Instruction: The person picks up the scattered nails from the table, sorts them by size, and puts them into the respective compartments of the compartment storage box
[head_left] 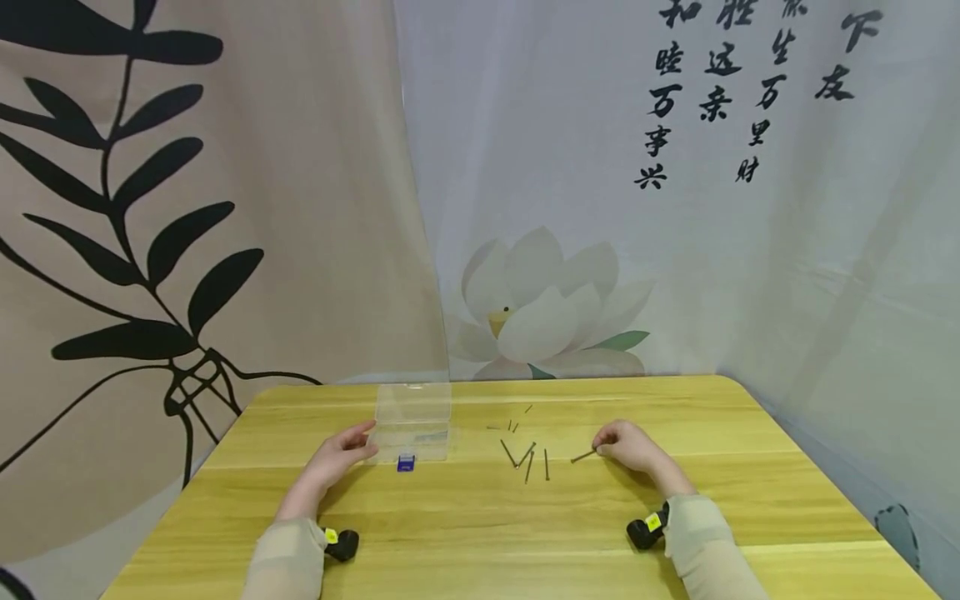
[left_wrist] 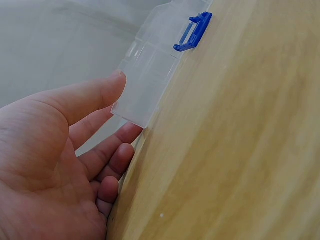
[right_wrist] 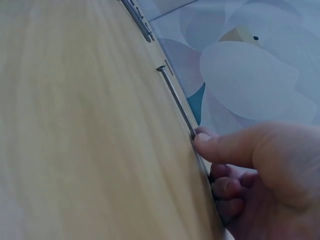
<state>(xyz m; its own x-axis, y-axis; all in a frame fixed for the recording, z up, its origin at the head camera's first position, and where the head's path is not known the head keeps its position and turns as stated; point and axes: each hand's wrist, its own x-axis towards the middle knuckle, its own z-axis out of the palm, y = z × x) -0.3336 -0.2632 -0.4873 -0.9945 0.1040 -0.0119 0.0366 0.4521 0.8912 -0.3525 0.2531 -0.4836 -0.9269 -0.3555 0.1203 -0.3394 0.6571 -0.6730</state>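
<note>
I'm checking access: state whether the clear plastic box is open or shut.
The clear plastic box is open: its lid is swung back, and the blue latch juts out unfastened.

At the lower centre of the head view, bare wood of the table [head_left: 480, 533] gives a hand a wide lane, narrowed by a black camera [head_left: 342, 546] at left and another [head_left: 647, 531] at right. Above it, left of centre, the box [head_left: 411, 440] blocks the way, with the left hand [head_left: 337, 454] filling its left side and the blue latch [head_left: 406, 463] jutting downward. A clear strip runs between box and loose nails [head_left: 547, 465] at centre. Right of these, the held nail [head_left: 582, 457] and right hand [head_left: 633, 446] obstruct; beyond them, wood lies open toward the right edge, while the curtain [head_left: 315, 208] closes off the top
</note>
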